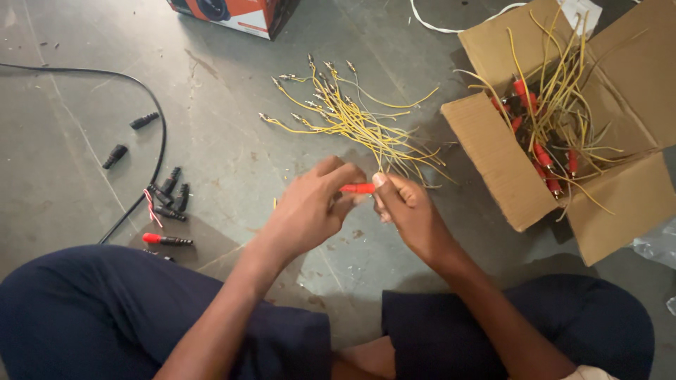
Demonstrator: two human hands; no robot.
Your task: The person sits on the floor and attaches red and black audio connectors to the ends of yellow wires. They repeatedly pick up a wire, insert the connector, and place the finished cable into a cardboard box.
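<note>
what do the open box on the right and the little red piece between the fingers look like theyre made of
The box looks like plain brown corrugated cardboard: matte, with creased flaps and a soft raw edge. The red piece, pinched between the left hand and the right hand, looks like smooth moulded plastic with an even bright colour, though it is too small to be sure.

Bare grey concrete floor (232, 151), scuffed and stained, with small debris and wire offcuts scattered about. A black cable (159, 112) curves across the left side, a white cable (451, 28) runs along the top edge. Light is even and soft, with faint shadows; no walls, windows or furniture in view.
</note>
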